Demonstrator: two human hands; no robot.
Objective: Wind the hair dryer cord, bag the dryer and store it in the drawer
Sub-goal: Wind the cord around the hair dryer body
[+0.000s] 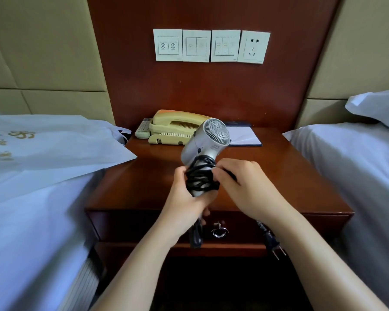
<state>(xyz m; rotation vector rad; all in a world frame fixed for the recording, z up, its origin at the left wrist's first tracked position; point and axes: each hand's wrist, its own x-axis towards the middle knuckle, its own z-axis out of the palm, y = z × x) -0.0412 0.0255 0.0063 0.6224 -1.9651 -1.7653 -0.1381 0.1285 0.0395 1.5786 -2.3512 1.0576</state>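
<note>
Between two hotel beds, above the dark wooden bench (279,176), I hold the silver hair dryer (207,140) nose-up. My left grip (186,198) curls round the handle's foot, and my right grip (245,187) pinches the black cord (201,178) at the coil. I judge the dryer light and hard-shelled, its casing likely slippery, so the handle is the hold. The springy cord may unwind. Its plug (275,245) dangles before the drawer (144,225).
</note>
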